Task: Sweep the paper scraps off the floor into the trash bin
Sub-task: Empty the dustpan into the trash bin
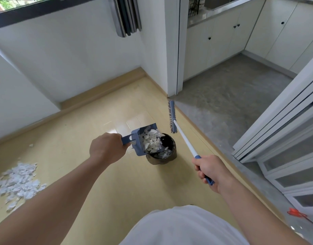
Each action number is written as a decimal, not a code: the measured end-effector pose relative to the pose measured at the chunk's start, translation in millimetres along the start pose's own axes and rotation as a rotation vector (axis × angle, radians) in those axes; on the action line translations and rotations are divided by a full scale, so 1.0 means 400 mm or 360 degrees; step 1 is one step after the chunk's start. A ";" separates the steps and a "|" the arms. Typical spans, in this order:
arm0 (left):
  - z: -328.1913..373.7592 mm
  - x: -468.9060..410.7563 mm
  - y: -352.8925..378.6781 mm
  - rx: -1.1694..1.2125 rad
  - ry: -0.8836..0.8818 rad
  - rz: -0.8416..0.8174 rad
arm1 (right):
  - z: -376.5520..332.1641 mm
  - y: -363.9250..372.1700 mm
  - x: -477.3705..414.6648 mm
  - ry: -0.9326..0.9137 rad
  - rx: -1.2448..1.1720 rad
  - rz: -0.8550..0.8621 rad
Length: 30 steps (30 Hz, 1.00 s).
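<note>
My left hand (107, 149) grips the handle of a blue dustpan (141, 139) tilted over the black trash bin (168, 152). White paper scraps (152, 141) fill the pan and slide toward the bin, where some lie inside. My right hand (208, 171) holds the blue grip of a white-handled broom (185, 139). Its blue brush head (172, 116) hangs in the air beyond the bin, off the floor. A pile of white scraps (19, 183) lies on the yellow wood floor at the far left.
White walls with a wood skirting close the corner behind the bin. A grey kitchen floor (231, 96) begins to the right past a door frame, with white folding doors (279, 131) at the right. A small orange object (296, 213) lies near the lower right.
</note>
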State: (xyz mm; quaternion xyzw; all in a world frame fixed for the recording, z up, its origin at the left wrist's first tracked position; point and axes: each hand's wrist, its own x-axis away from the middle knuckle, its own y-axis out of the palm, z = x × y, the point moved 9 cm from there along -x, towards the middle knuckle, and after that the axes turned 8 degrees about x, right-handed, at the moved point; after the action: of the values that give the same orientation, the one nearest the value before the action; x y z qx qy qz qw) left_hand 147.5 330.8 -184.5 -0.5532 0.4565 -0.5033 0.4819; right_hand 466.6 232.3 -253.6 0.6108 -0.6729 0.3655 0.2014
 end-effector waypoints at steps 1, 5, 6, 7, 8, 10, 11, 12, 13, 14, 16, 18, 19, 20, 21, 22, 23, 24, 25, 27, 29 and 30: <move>-0.001 -0.001 0.000 0.0006 0.0003 0.0000 | 0.001 0.002 0.000 0.0000 0.0004 -0.0002; 0.004 -0.005 0.004 -0.0011 0.0044 -0.0017 | 0.005 0.006 -0.003 0.0010 0.0025 0.0002; 0.005 -0.006 0.004 -0.0004 0.0045 -0.0018 | 0.006 0.008 -0.003 0.0013 0.0029 0.0005; 0.006 -0.007 0.003 0.0010 0.0042 -0.0016 | 0.005 0.009 -0.003 0.0016 0.0032 0.0008; 0.005 -0.008 0.002 0.0029 0.0032 -0.0008 | 0.005 0.009 -0.002 0.0017 0.0035 0.0009; 0.002 -0.008 -0.001 0.0069 0.0006 0.0006 | 0.004 0.010 0.000 0.0025 0.0036 0.0010; 0.003 -0.008 -0.002 0.0070 0.0008 0.0008 | 0.003 0.009 0.001 0.0028 0.0033 0.0011; 0.006 -0.008 -0.002 0.0049 0.0028 0.0006 | 0.002 0.009 0.003 0.0029 0.0033 0.0010; 0.009 -0.007 -0.002 0.0019 0.0054 0.0004 | 0.001 0.009 0.005 0.0029 0.0036 0.0009; 0.012 -0.007 -0.003 -0.0003 0.0075 0.0006 | 0.001 0.009 0.006 0.0028 0.0040 0.0008; 0.017 -0.006 -0.004 -0.0027 0.0100 0.0009 | 0.002 0.008 0.008 0.0027 0.0044 0.0011; 0.023 -0.005 -0.006 -0.0057 0.0129 0.0009 | 0.002 0.008 0.012 0.0020 0.0046 0.0013; 0.024 -0.005 -0.009 -0.0057 0.0129 0.0013 | 0.001 0.009 0.013 0.0017 0.0049 0.0012; 0.021 -0.005 -0.011 -0.0043 0.0118 0.0018 | 0.000 0.009 0.014 0.0016 0.0051 0.0011; 0.017 -0.004 -0.013 -0.0025 0.0097 0.0023 | 0.000 0.009 0.016 0.0017 0.0057 0.0011; 0.012 -0.003 -0.016 -0.0014 0.0081 0.0029 | 0.001 0.009 0.017 0.0020 0.0060 0.0010; 0.010 -0.002 -0.019 -0.0015 0.0079 0.0036 | 0.002 0.008 0.017 0.0023 0.0061 0.0010; 0.010 0.000 -0.021 -0.0027 0.0087 0.0038 | 0.003 0.008 0.018 0.0023 0.0061 0.0010; 0.012 0.002 -0.021 -0.0044 0.0102 0.0036 | 0.004 0.006 0.020 0.0023 0.0061 0.0010; 0.014 0.004 -0.023 -0.0062 0.0117 0.0035 | 0.005 0.005 0.022 0.0024 0.0061 0.0010; 0.011 0.001 -0.026 -0.0029 0.0087 0.0033 | 0.008 0.004 0.023 0.0029 0.0057 0.0010; 0.009 0.000 -0.027 -0.0019 0.0074 0.0031 | 0.010 0.004 0.024 0.0031 0.0057 0.0010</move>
State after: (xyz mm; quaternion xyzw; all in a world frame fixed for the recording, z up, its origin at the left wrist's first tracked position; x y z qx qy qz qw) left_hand 151.4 332.4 -174.0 -0.5397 0.4761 -0.5086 0.4727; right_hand 464.1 222.8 -249.7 0.6086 -0.6660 0.3842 0.1959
